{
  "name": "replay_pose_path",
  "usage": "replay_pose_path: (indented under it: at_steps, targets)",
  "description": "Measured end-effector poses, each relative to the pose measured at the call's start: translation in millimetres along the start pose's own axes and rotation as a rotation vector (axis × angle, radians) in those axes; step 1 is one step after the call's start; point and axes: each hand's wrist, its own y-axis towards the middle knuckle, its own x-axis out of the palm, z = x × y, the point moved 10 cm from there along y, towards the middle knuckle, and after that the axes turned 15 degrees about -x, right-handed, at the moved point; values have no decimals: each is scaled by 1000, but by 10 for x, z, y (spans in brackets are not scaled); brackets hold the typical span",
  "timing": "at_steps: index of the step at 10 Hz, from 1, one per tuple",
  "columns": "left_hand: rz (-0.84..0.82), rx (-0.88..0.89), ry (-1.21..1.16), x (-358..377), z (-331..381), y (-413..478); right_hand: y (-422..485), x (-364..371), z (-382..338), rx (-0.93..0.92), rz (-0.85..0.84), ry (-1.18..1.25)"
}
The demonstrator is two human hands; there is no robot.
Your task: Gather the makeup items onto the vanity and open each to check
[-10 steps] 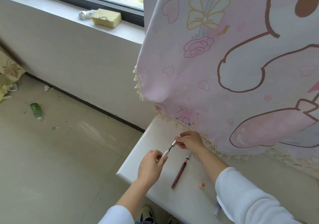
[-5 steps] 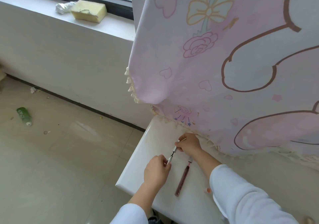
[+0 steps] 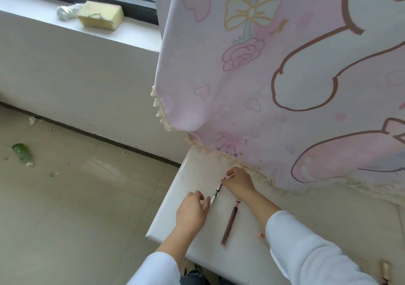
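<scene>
Inspection seemed underway at the vanity corner, where the left hand curled round the silver pen and the right hand pinched its tip end, likely calling next for a straight, steady pull.

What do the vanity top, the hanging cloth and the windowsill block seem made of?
Vanity top: probably glossy white stone or laminate, going by its sheen. Hanging cloth: matte printed fabric; it folds and carries tassel trim. Windowsill block: likely yellow foam sponge, with a torn, ragged edge.
</scene>
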Motion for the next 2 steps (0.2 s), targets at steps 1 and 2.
replay_pose_path:
  at_steps: [1, 2]
  targets:
    - [116, 78, 42, -167, -57, 13, -99, -69, -51, -26, 19, 62]
    - [173, 169, 184, -218, -104, 6, -209, -121, -52, -40, 99, 165]
